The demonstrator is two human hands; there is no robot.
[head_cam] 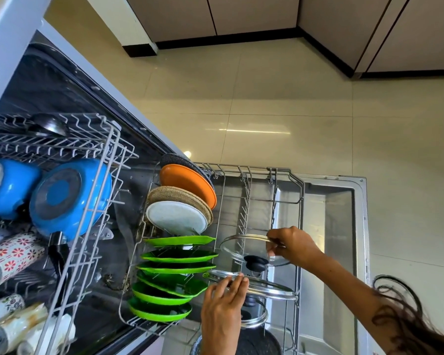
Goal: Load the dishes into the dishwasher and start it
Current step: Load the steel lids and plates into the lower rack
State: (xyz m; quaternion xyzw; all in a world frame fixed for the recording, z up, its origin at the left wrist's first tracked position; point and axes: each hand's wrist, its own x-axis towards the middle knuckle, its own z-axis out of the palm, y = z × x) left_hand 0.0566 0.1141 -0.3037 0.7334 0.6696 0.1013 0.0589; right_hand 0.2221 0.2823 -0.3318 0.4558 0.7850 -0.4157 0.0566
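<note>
Two glass lids were being handled at once over the lower rack point(296, 198), and that looked like the main risk: the upper lid point(244, 248), tilted and caught only at its metal rim, might slip and knock against the second lid point(263, 288) just below it, or its black knob point(255, 263) might snag on the rack's tines. A chip or crack seemed possible if glass met glass. The right hand point(294, 245) pinched the upper lid's rim, fingers curled round it. The left hand point(222, 307) was nearly flat, fingers straight and together, tips resting on the near rim of the second lid, steadying rather than gripping. Both lids sat beside the green plates point(176, 265), above the open door point(341, 201)
</note>
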